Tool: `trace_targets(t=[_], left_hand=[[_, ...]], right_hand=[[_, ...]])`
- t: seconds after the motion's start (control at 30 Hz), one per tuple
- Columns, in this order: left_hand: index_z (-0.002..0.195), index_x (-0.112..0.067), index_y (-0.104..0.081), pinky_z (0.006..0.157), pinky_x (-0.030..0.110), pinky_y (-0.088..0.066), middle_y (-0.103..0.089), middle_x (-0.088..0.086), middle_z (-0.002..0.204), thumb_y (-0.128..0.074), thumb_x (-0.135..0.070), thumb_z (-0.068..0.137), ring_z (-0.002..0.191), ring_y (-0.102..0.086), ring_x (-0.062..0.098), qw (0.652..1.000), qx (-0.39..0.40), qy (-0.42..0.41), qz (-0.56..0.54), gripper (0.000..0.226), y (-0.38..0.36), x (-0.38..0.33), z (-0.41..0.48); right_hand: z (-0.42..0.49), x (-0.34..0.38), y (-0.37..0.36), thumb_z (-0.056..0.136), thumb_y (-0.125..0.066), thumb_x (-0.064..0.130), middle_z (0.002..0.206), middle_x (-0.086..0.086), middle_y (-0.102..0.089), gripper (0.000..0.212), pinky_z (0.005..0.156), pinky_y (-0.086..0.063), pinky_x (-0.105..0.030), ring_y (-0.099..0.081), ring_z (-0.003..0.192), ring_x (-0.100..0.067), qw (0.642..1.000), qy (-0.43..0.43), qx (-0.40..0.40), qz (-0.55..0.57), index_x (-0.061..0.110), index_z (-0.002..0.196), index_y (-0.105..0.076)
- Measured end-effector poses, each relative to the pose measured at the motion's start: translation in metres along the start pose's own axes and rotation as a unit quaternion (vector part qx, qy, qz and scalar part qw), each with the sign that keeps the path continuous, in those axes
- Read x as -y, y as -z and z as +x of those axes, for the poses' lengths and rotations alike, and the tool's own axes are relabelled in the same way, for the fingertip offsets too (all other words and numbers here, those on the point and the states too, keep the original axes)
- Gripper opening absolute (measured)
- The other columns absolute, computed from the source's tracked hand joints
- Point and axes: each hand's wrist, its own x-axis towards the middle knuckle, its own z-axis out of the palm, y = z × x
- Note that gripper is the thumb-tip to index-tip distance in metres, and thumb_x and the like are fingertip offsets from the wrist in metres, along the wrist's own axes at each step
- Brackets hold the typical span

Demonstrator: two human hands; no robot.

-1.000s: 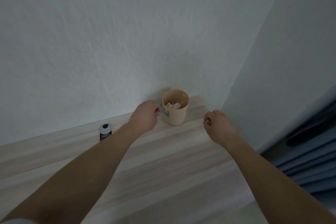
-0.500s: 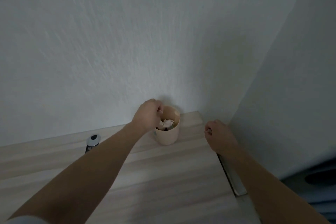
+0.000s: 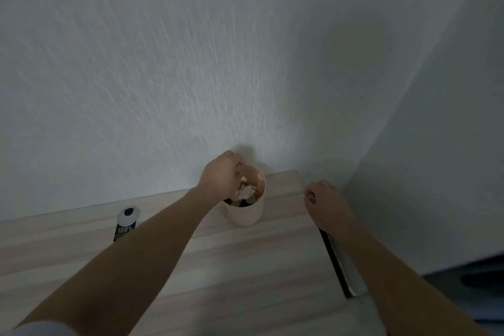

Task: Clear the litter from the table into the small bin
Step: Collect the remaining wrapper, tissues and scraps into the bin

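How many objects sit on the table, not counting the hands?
2: the small bin at the back, and a black container left of it. The forearms may hide others.

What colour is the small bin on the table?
The small bin is pale beige; head view.

Small beige round plastic bin (image 3: pixel 245 217) on pale wood-grain table (image 3: pixel 245 275), at far end, close before white textured wall (image 3: pixel 191 76)
Crumpled pale paper scraps (image 3: pixel 246 190) inside bin
Left hand (image 3: pixel 221 179) over bin's left rim
Right hand (image 3: pixel 324 203) right of bin, apart from it, above table's right edge
Black-and-white cylindrical can (image 3: pixel 126 224) on table, left of bin, well apart, near wall
Grey metal strip (image 3: pixel 342 267) along table's right edge, partly under right forearm
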Motion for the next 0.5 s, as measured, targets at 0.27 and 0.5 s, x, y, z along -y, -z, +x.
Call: trace_targets(t=[0.27, 0.5], left_hand=[[0.136, -0.014, -0.044, 0.102, 0.039, -0.037, -0.041, 0.009, 0.144, -0.060, -0.025, 0.088, 0.130, -0.041, 0.029, 0.999, 0.028, -0.011, 0.033, 0.052, -0.004, 0.012, -0.010], [0.146, -0.013, -0.026, 0.117, 0.043, -0.021, -0.018, 0.015, 0.158, -0.052, -0.037, 0.093, 0.145, -0.017, 0.029, 0.997, 0.033, -0.023, 0.059, 0.064, 0.004, 0.021, -0.023]], right_hand=[[0.002, 0.002, -0.004, 0.084, -0.058, 0.018, 0.085, -0.007, -0.051, 0.006, 0.073, -0.041, -0.034, -0.055, 0.082, -0.029, 1.000, 0.001, -0.002, 0.002, 0.014, 0.082, -0.060], [0.004, 0.015, 0.001, 0.088, -0.055, 0.018, 0.086, -0.003, -0.047, 0.008, 0.069, -0.037, -0.030, -0.053, 0.081, -0.026, 1.000, 0.018, -0.009, -0.009, 0.012, 0.086, -0.060]])
